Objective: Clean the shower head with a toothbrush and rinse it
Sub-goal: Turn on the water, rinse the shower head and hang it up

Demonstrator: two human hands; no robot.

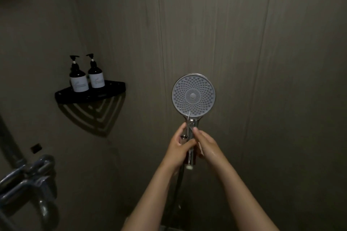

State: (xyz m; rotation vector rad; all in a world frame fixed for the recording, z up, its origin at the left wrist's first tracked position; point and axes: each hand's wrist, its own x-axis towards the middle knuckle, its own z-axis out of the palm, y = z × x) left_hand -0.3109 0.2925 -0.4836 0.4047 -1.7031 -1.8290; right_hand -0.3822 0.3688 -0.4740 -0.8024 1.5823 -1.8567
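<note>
The round shower head [193,95] is upright in front of the wall, its grey nozzle face turned toward me. My left hand [180,148] is wrapped around its chrome handle [190,155]. My right hand [204,142] is closed beside the handle, fingertips pinched near the neck. A thin pale toothbrush [189,116] rises from those fingers, its tip at the lower edge of the nozzle face; most of it is hidden. A dark hose [178,184] hangs from the handle between my forearms. No water is spraying.
A black corner shelf [105,93] at the left carries two dark pump bottles [78,78] with white labels. Chrome mixer fittings [28,178] stick out at the lower left. Dim grey-brown wall panels [262,62] stand close behind the shower head.
</note>
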